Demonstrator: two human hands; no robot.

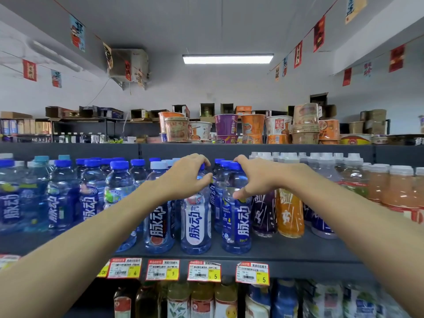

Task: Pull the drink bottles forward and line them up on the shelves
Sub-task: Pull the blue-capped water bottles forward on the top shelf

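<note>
Left grip: the left hand (pixel 185 175) is clenched over the top of a clear blue plastic drink bottle with a white label (pixel 196 226). The fingers are curled over its blue cap and the thumb is on the neck.
Right grip: the right hand (pixel 257 177) grasps a clear blue plastic drink bottle with a dark blue label (pixel 236 226). The fingers are hooked over the cap and the thumb presses on the shoulder.
Position of held bottles: both stand upright on the dark grey metal shelf (pixel 286 251), close to its front edge. They are side by side with a narrow gap between them.
Neighbours: a purple-labelled bottle (pixel 263 214) and an orange-labelled bottle (pixel 289 214) stand just to the right and sit further back. The blue bottles to the far left (pixel 55 203) also appear set back from the edge.
Surroundings: red-and-white price tags (pixel 204 270) hang on the shelf lip. Stacked instant noodle cups (pixel 226 125) sit on the shelf above.
Step in hand: judged to be drawing this pair forward to the shelf front.
Next move calls for: a level, even pull by the necks, keeping the bases flat and stopping both at the edge line. The labels should face out and the gap should close. The set-back rows either side then want the same.
Risk: the grips are high, so a jerk could tip a bottle forward.
</note>
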